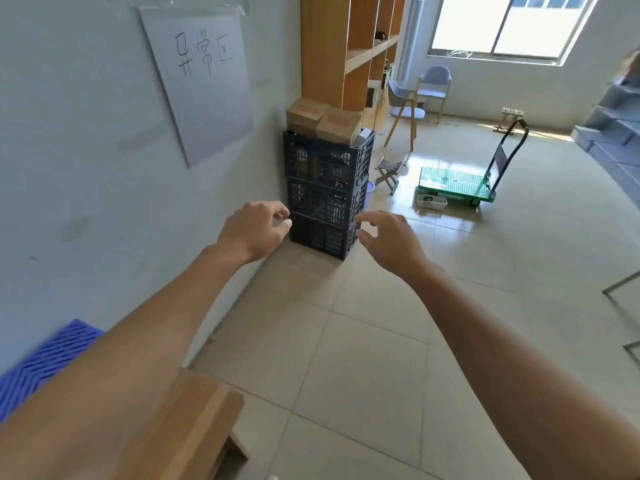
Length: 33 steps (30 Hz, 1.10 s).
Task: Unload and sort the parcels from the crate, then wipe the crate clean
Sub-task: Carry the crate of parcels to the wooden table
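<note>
A wooden bench (194, 427) edge lies nearest, at lower left, beside a blue mat (45, 355). Both arms extend forward over the tiled floor. The left hand (254, 230) and right hand (391, 239) are empty, fingers loosely curled, apart from everything. The crates (325, 192), a dark stack of three, stand far against the left wall. Parcels (323, 121) sit in the top crate, rising above its rim.

Risk: lifting one parcel may dislodge the other, since they sit close together. The tall stack could also tip if pulled.
</note>
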{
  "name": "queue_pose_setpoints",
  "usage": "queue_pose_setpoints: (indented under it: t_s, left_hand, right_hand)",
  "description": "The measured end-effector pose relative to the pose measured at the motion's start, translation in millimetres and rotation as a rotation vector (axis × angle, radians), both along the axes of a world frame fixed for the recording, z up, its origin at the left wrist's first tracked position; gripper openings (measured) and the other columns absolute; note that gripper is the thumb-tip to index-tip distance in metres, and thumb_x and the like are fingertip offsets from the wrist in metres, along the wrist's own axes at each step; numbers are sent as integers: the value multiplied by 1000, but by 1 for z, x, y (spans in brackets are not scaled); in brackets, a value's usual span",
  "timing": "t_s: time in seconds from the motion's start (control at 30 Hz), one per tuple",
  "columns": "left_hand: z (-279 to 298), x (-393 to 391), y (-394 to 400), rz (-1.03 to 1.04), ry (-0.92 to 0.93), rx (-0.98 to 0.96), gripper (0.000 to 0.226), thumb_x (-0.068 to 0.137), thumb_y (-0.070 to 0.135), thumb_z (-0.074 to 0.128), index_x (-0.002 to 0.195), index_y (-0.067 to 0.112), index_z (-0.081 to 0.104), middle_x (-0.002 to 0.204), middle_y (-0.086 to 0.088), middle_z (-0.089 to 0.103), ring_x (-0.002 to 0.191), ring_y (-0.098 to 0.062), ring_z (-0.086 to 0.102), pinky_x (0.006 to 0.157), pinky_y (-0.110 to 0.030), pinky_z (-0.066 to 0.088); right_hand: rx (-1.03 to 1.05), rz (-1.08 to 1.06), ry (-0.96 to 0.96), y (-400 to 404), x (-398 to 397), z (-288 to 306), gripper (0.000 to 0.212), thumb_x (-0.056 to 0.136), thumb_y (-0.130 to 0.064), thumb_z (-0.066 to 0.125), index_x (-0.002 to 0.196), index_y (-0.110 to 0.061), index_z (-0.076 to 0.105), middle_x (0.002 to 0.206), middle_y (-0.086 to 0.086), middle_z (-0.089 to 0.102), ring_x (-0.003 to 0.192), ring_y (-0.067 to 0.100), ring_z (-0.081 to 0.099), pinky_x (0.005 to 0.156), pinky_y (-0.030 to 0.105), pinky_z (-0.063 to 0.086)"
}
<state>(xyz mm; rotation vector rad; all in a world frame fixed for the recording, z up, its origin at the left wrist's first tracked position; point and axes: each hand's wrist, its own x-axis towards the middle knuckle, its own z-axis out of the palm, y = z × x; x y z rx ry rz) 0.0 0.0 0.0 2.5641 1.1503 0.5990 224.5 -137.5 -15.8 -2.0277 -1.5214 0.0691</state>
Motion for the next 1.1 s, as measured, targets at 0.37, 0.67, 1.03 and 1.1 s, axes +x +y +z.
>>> queue_pose_setpoints:
  t_s: [0.37,0.67,1.03,1.1]
  left_hand:
    - [-73,125,140,-61,-2,-157,29,98,36,61,124,24,69,122,4,71,114,-22,63,90,-35,48]
    - [-62,237,244,-157,-41,-251,31,90,51,56,112,35,70,106,15,73,96,-15,67,93,-43,55]
    - [-106,405,321,-213,63,-289,26,96,44,61,116,31,70,110,12,73,99,-15,67,93,-43,55]
    - [-104,444,340,-200,88,-269,28,96,45,59,118,31,69,112,12,73,101,-16,67,93,-43,55]
  right_hand:
    - [-158,-108,-20,113,108,-35,34,98,-20,63,131,-22,68,132,0,67,115,22,63,98,35,49]
    - [-167,-181,104,201,180,-50,33,98,-22,62,131,-23,68,126,0,69,103,20,63,90,31,46]
    - [-61,-274,291,291,345,-88,32,97,-22,64,129,-24,69,128,1,69,113,16,63,96,30,47]
    - [-69,-272,307,309,388,-95,32,97,-22,63,129,-24,69,127,2,69,112,17,63,98,32,48]
